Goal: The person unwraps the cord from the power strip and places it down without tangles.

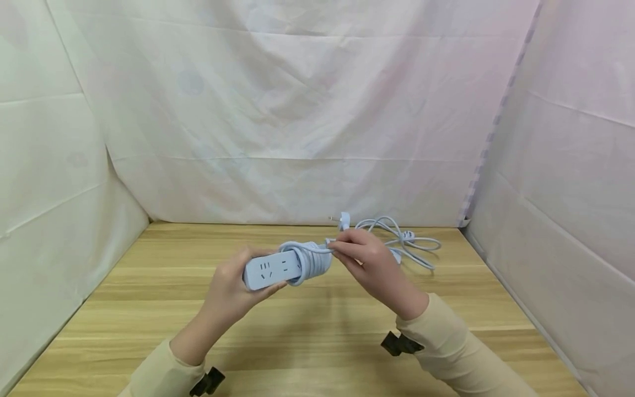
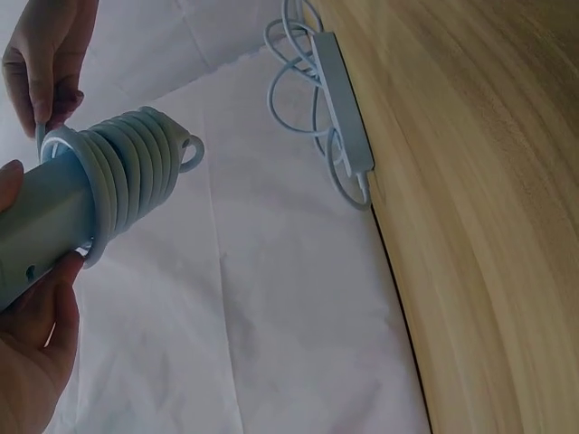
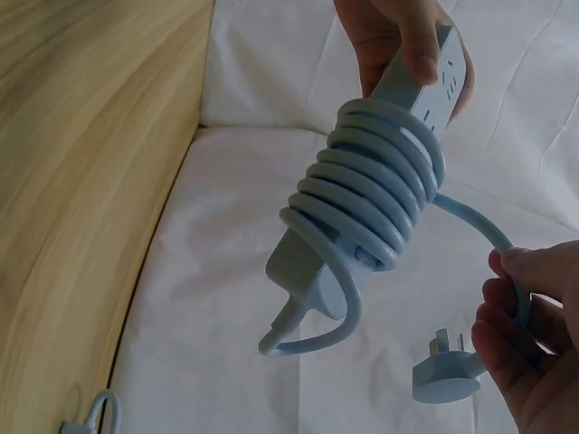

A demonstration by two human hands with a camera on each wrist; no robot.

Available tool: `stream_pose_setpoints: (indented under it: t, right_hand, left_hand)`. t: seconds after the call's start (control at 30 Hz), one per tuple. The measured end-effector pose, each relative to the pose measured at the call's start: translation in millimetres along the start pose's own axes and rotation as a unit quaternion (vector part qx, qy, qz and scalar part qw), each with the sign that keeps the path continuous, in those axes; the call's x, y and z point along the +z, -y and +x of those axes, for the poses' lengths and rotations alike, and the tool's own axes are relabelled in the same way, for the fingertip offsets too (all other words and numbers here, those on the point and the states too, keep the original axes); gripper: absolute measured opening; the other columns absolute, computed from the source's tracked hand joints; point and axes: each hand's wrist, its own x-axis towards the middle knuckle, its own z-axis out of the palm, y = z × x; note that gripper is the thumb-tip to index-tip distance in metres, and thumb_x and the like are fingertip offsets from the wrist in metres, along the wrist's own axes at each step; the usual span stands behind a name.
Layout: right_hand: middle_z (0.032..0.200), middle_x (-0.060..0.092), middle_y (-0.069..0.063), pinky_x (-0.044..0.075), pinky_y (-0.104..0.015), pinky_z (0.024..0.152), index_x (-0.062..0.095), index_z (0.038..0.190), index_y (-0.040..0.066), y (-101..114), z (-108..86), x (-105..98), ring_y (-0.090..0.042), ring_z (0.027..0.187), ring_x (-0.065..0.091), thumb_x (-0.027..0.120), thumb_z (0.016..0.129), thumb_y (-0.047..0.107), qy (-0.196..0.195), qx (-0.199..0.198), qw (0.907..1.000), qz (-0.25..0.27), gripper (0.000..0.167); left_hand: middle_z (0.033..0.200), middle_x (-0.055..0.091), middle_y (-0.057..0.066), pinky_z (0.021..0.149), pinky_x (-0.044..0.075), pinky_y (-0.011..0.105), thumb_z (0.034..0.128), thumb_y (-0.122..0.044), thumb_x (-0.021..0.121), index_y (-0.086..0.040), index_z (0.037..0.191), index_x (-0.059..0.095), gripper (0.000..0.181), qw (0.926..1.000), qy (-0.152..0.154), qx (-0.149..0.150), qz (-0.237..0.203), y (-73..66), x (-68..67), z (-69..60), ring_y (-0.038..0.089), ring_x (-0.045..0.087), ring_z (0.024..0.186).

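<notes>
A white power strip (image 1: 268,270) is held above the table by my left hand (image 1: 230,284), which grips its socket end. Its cord (image 3: 362,181) is wound in several tight turns around the strip's body. Near the other end, my right hand (image 1: 369,264) pinches the loose stretch of cord between thumb and fingers. In the right wrist view, the plug (image 3: 446,375) with metal prongs hangs just past the right fingers. The left wrist view shows the coils (image 2: 127,167) from another side, with a small cord loop at the strip's end.
A second white power strip (image 2: 342,104) lies on the wooden table (image 1: 173,264) toward the back right, its cord (image 1: 421,245) in loose loops beside it. White cloth (image 1: 297,110) hangs behind the table and along both sides.
</notes>
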Motion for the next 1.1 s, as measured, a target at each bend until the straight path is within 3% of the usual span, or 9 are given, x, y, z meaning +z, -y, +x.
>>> stream_pose_setpoints:
  t: [0.47, 0.9, 1.1]
  right_hand:
    - [0.096, 0.064, -0.004, 0.047, -0.030, 0.067, 0.075, 0.098, 0.003, -23, -10.9, 4, -0.015, 0.081, 0.056, 0.073, 0.084, -0.002, 0.031, 0.046, 0.9984, 0.007, 0.015]
    - [0.091, 0.064, -0.003, 0.046, -0.029, 0.062, 0.075, 0.098, 0.002, -37, -31.0, 3, -0.014, 0.076, 0.055, 0.074, 0.083, -0.002, 0.055, 0.070, 0.9960, -0.011, 0.016]
    - [0.091, 0.064, -0.002, 0.046, -0.028, 0.062, 0.075, 0.097, 0.004, -38, -41.8, -1, -0.013, 0.077, 0.055, 0.075, 0.081, -0.002, 0.069, 0.076, 0.9947, -0.016, 0.016]
  left_hand:
    - [0.107, 0.071, -0.002, 0.068, 0.046, 0.022, 0.0584, -0.006, 0.093, -0.015, 0.110, 0.066, 0.059, 0.9973, 0.032, -0.014, -0.064, -8.8, -7.0, -6.6, 0.010, 0.064, 0.084]
    - [0.113, 0.070, 0.004, 0.075, 0.051, 0.024, 0.0582, 0.002, 0.092, -0.010, 0.109, 0.063, 0.059, 0.9883, 0.067, -0.016, -0.136, -16.3, -16.8, -9.5, 0.015, 0.066, 0.095]
    - [0.115, 0.069, 0.006, 0.077, 0.053, 0.026, 0.0588, 0.007, 0.090, -0.008, 0.111, 0.062, 0.061, 0.9816, 0.069, -0.039, -0.174, -16.6, -21.6, -11.2, 0.016, 0.066, 0.099]
